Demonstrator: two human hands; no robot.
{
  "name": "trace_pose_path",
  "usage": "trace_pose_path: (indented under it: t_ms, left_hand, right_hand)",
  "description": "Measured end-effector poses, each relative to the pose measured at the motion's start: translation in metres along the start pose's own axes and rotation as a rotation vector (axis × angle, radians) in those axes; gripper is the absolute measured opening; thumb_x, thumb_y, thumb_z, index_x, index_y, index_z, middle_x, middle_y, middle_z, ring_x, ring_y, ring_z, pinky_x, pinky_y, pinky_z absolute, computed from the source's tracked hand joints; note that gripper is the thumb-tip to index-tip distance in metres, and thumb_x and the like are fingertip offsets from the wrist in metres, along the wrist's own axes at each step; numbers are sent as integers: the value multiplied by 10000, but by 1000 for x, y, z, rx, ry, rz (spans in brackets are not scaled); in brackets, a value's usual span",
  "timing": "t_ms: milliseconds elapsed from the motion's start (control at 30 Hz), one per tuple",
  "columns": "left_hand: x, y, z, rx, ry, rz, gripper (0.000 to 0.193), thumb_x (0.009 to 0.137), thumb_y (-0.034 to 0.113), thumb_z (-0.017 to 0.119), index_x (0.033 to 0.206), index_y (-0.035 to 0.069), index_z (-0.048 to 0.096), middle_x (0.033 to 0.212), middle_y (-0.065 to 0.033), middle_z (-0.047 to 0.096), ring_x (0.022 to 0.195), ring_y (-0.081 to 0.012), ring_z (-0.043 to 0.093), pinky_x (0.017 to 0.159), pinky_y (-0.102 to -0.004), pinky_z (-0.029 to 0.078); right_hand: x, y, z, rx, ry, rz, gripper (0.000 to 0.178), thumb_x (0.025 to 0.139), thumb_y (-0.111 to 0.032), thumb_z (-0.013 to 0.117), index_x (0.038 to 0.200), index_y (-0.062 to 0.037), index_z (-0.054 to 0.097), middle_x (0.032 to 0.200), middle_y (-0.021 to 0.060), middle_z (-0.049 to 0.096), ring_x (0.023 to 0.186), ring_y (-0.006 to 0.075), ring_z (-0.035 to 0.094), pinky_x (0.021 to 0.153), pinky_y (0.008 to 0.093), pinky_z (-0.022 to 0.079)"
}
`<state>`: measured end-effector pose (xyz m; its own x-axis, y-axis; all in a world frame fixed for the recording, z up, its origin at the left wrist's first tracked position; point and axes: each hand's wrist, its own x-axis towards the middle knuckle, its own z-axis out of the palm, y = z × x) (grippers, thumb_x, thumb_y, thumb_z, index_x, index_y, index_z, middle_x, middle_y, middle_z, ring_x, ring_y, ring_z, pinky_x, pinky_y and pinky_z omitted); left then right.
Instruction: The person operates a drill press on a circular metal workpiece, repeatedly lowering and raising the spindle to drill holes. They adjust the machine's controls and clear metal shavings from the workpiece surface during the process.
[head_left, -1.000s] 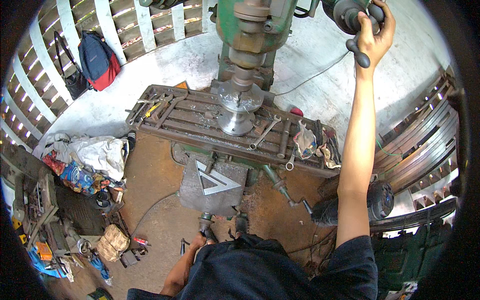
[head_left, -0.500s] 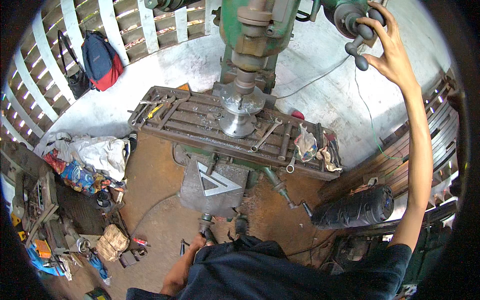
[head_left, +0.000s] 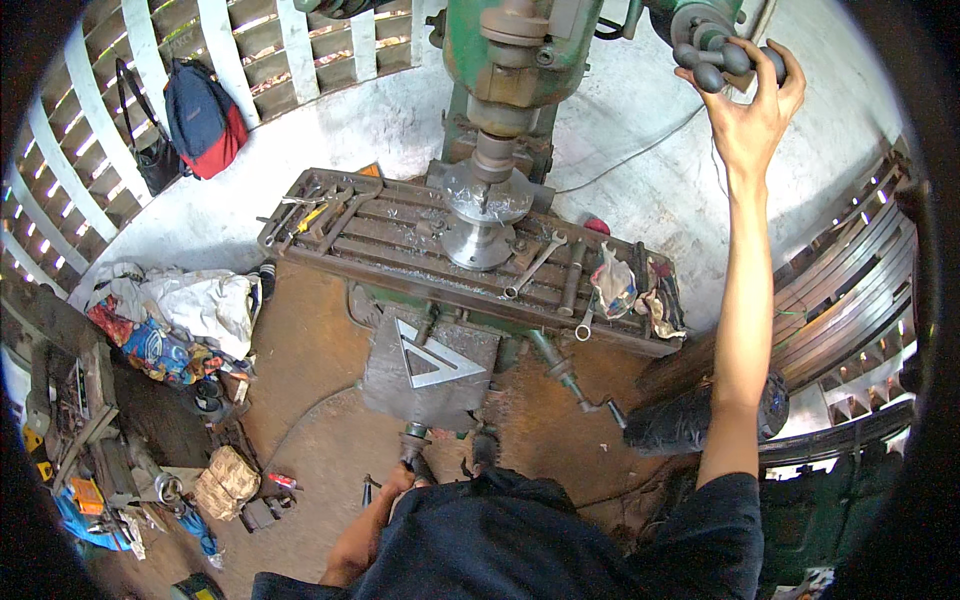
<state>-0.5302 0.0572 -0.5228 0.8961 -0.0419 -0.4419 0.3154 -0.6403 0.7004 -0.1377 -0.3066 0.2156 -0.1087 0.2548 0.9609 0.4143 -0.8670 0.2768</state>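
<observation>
Raised at the upper right, my right hand has its fingers curled over the dark ball knobs of a lever handle on the green drilling or milling machine. Low in the middle, my left hand is closed on a crank handle at the front of the machine, its grip partly hidden. Under the spindle, a shiny flanged metal workpiece stands on the slotted machine table, with metal shavings around it. The cutting tip sits at the upper disc's centre.
Wrenches and other hand tools lie on the machine table, beside a rag. A triangular metal frame rests on a plate below. Another crank sticks out front right. Cloths lie left; a backpack hangs behind.
My right hand has swung left and its forearm inward, turning the ball-knobbed lever round. My left hand stays at its crank. The workpiece looks unchanged.
</observation>
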Motion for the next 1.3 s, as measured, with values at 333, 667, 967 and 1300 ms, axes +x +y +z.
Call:
trace_pose_path:
  t_ms: [333, 667, 967, 1300]
  left_hand:
    - [-8, 26, -13, -113, -81, -233, 488, 815, 263, 569, 1190, -49, 584, 1167, -330, 614, 1106, -451, 605, 918, -479, 489]
    - [11, -9, 5, 220, -278, 25, 527, 800, 246, 565, 1241, -42, 536, 1220, -332, 587, 1139, -457, 580, 925, -501, 483]
    - [-4, 26, -18, -83, -166, -273, 476, 799, 207, 565, 1181, -77, 555, 1153, -350, 606, 1090, -439, 612, 909, -483, 487]
    - [-5, 21, -9, 19, -84, -230, 433, 792, 189, 568, 1134, -76, 589, 1105, -330, 635, 1067, -427, 628, 896, -472, 488]
  right_hand:
    - [58, 60, -11, 121, -373, -415, 423, 707, -222, 844, 975, 13, 618, 925, 111, 579, 822, 270, 578, 722, 352, 481]
    - [28, 30, -5, -124, -133, -69, 480, 749, -453, 806, 809, -2, 652, 707, 108, 593, 624, 286, 598, 582, 366, 468]
    - [76, 21, -16, 158, -614, -141, 576, 744, -350, 819, 1195, -77, 589, 1057, 140, 636, 995, 312, 616, 888, 397, 481]
    - [80, -9, -12, 735, -956, 381, 355, 882, -10, 651, 1229, -63, 595, 898, 19, 606, 725, 114, 590, 648, 267, 519]
